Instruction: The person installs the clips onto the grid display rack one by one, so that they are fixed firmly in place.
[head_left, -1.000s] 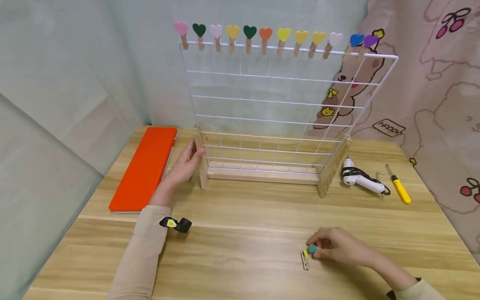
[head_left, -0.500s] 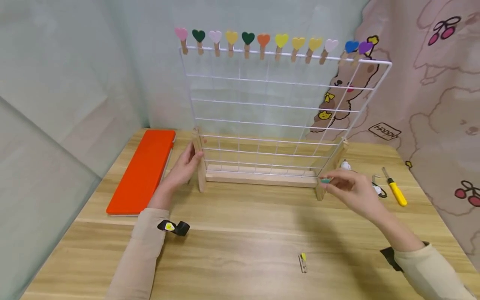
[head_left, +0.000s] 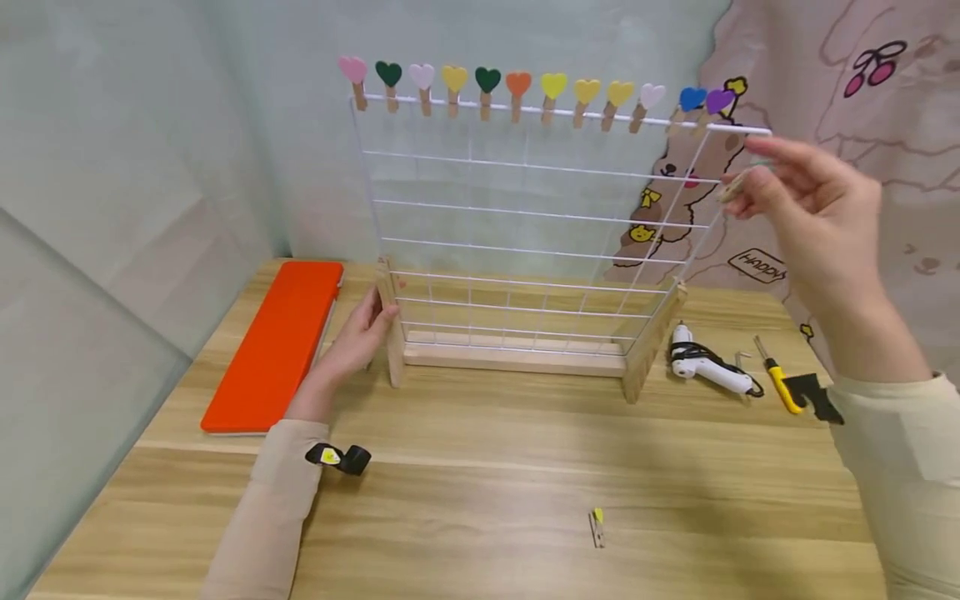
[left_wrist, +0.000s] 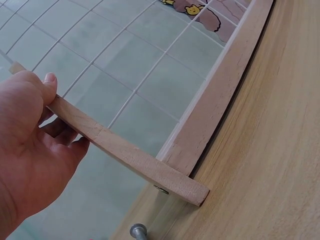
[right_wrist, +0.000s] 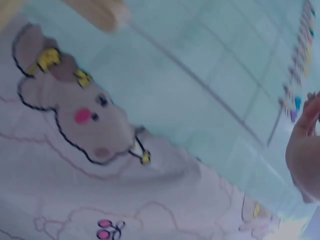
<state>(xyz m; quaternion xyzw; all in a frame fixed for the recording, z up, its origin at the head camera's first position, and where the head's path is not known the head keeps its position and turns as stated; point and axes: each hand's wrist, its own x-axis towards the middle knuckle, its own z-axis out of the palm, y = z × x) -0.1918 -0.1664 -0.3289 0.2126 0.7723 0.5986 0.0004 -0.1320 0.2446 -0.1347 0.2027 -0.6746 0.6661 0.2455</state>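
My left hand (head_left: 358,335) grips the left wooden upright (head_left: 393,350) of a white wire grid rack (head_left: 738,128). In the left wrist view, the thumb (left_wrist: 49,84) lies on one side of that upright and curled fingers lie on the other. Raised by the grid's top right corner, my right hand (head_left: 828,208) pinches a small wooden clothespin (head_left: 732,190); its teal heart is mostly hidden by the fingers. Several heart-topped clothespins line the top wire, ending with a blue one (head_left: 693,100) and a purple one (head_left: 721,102). A yellow-tipped clothespin (head_left: 597,528) lies on the table.
A long red-orange case (head_left: 276,346) lies left of the rack. On the right are a white glue gun (head_left: 708,367) with a black cord, a small hex key (head_left: 741,358) and a yellow-handled screwdriver (head_left: 782,385). Fabric curtains hang behind the table.
My right hand has lifted the teal heart clothespin from the table beside the yellow one up to the grid's top right corner. The left hand keeps its grip on the upright.
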